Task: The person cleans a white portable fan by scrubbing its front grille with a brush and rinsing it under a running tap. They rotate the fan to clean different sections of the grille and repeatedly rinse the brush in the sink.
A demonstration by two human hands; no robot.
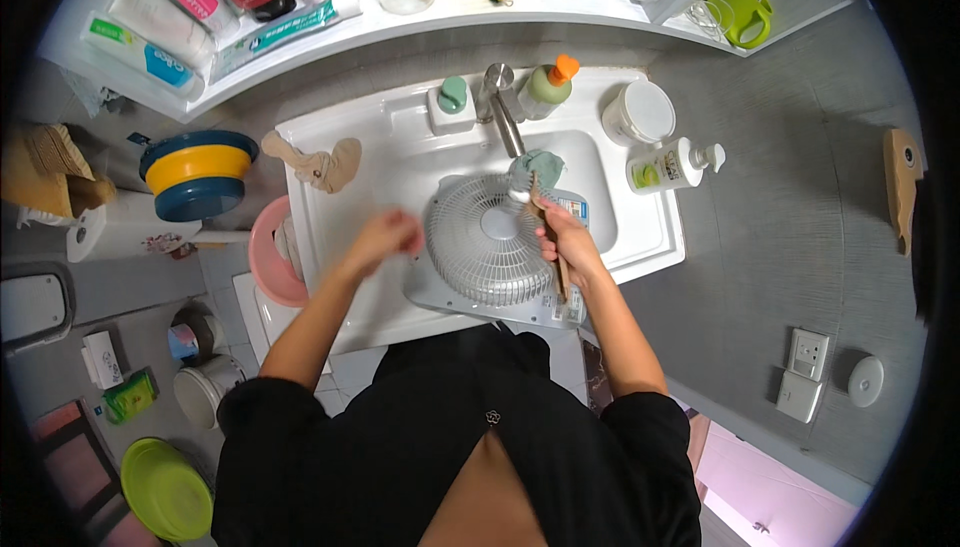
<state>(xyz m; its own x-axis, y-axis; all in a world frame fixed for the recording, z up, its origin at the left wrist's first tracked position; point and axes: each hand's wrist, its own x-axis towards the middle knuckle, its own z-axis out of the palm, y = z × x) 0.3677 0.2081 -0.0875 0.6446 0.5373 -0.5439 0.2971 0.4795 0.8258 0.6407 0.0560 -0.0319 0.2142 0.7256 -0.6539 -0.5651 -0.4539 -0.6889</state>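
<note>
A grey fan with a round slatted grille lies flat across the front of the white sink. My right hand is closed around the brown handle of a brush over the grille's right side. The brush's pale head lies beneath the tap. A crumpled teal cloth is beside that head, below the spout. My left hand hovers at the fan's left edge, smeared by motion, so its fingers cannot be made out. Nothing shows in it.
Behind the sink stand a soap box, an orange-topped pump bottle, a white tub and a white pump bottle. A beige cloth lies at the left rim, above a pink basin. A loaded shelf overhangs the back.
</note>
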